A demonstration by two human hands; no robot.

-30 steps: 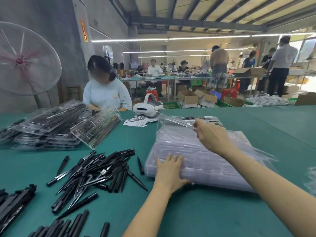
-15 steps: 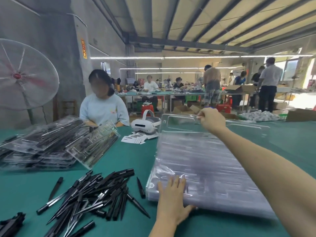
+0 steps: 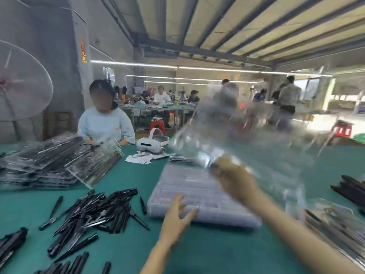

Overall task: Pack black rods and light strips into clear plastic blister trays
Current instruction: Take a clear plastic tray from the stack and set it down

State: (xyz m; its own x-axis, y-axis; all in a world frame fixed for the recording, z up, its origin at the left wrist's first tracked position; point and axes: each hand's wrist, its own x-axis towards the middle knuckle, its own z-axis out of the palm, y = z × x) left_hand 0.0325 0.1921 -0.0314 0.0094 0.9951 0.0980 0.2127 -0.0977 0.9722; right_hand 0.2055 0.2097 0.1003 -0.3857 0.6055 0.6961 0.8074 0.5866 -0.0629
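Now lifting one clear tray above the stack, pinched in the right hand (blurred). Left hand, fingers spread, holding nothing, at the stack's near edge. Rods left of stack. Risk: thin tray slipping, or dragging a second one up.

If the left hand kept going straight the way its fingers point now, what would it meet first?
Most likely the stack of empty clear trays: the left hand, fingers spread, points up and right at its near edge, seemingly at or just short of it. Blur hides any contact.
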